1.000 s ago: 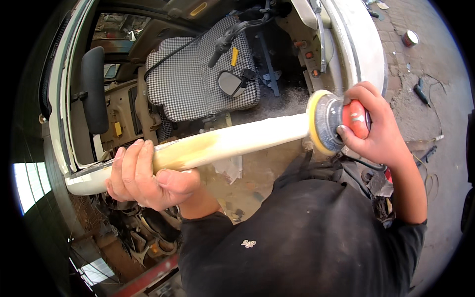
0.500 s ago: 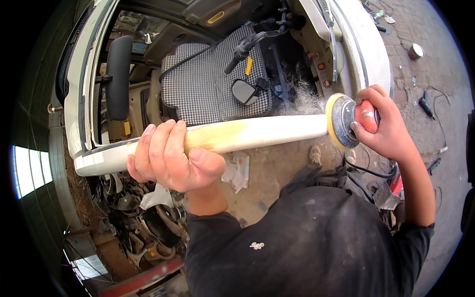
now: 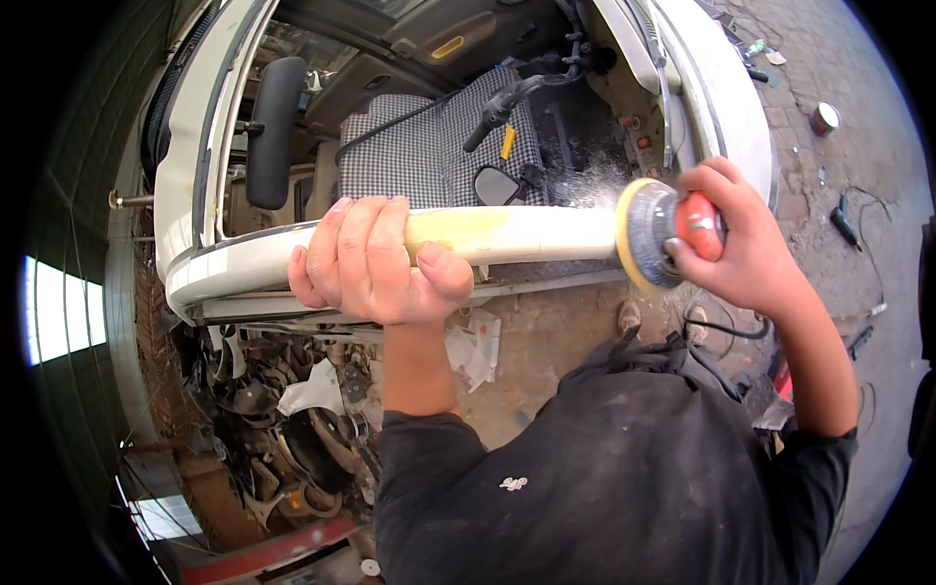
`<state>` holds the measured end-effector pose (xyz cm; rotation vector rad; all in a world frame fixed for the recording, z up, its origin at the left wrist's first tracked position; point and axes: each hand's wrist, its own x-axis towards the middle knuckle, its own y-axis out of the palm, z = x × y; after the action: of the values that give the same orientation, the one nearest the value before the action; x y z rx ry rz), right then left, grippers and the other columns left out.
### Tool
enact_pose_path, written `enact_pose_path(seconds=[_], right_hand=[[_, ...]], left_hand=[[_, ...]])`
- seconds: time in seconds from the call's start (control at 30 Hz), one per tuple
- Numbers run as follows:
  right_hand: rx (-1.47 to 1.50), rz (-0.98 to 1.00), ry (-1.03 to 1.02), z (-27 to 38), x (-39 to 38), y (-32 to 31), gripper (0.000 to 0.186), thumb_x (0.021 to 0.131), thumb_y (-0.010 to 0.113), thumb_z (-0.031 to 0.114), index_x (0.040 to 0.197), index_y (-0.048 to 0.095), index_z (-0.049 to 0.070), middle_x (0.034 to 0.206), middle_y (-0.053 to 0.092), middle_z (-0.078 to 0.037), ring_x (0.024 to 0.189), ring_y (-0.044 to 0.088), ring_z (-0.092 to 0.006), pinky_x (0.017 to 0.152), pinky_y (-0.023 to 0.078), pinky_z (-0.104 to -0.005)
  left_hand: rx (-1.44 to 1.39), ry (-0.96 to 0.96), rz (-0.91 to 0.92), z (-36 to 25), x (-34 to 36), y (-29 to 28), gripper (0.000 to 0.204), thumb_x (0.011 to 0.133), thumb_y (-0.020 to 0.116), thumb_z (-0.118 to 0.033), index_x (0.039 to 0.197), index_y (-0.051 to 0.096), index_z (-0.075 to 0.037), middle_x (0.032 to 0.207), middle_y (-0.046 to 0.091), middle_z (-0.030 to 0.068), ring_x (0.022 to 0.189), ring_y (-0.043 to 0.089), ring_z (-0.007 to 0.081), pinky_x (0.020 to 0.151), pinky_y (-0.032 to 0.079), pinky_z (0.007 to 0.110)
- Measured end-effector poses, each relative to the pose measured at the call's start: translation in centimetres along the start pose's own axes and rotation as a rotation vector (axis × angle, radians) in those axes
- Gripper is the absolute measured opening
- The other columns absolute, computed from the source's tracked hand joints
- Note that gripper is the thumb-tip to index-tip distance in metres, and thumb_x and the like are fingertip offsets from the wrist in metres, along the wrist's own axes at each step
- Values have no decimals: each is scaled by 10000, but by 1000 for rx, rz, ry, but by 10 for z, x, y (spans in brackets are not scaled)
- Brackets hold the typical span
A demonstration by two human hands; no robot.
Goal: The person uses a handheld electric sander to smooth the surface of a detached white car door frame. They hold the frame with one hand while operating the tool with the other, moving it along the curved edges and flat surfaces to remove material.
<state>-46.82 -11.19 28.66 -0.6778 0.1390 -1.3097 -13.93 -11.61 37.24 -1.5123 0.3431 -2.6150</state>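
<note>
A white vehicle frame rail [image 3: 561, 234] runs across in front of me, with a pale yellow filler-like patch [image 3: 458, 234] on its surface. My left hand [image 3: 375, 268] is wrapped over the rail just left of that patch. In my right hand [image 3: 746, 244] is a round power sander [image 3: 651, 236] with a red-orange body, a dusty grey skirt and a yellow-edged pad. The pad stands on edge against the rail's right part, and whitish dust [image 3: 590, 187] sprays up beside it. Its exact contact spot is hidden.
Beyond the rail lie a checkered seat [image 3: 390, 146], a black handlebar-like grip [image 3: 497, 115] and a loose mirror [image 3: 496, 186]. A dark headrest-shaped pad [image 3: 275, 134] hangs at left. Piled parts [image 3: 292, 429] sit below left. A dark hose [image 3: 731, 330] curls near my feet; a can [image 3: 825, 119] stands right.
The sander and my right hand have shifted slightly left. In the picture, the rail and my left hand sit higher, and the cab appears moved right as my view shifts.
</note>
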Motion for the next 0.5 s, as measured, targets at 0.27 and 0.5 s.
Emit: enact_pose_path(seconds=[0.27, 0.5], right_hand=[[28, 1, 12, 5, -1, 1, 423, 798, 794, 171, 1172, 644, 41, 1127, 628, -166, 1030, 685, -384, 916, 563, -447], [102, 28, -160, 59, 13, 18, 473, 731, 809, 99, 1166, 631, 46, 1140, 588, -162, 1029, 650, -392, 909, 552, -433]], left_hand=[[16, 7, -8, -1, -1, 1, 408, 897, 438, -335, 808, 736, -71, 843, 762, 51, 945, 708, 250, 1185, 314, 439], [16, 29, 2, 0, 2, 1, 444, 930, 415, -348, 794, 733, -69, 825, 757, 56, 936, 712, 252, 1161, 329, 440]])
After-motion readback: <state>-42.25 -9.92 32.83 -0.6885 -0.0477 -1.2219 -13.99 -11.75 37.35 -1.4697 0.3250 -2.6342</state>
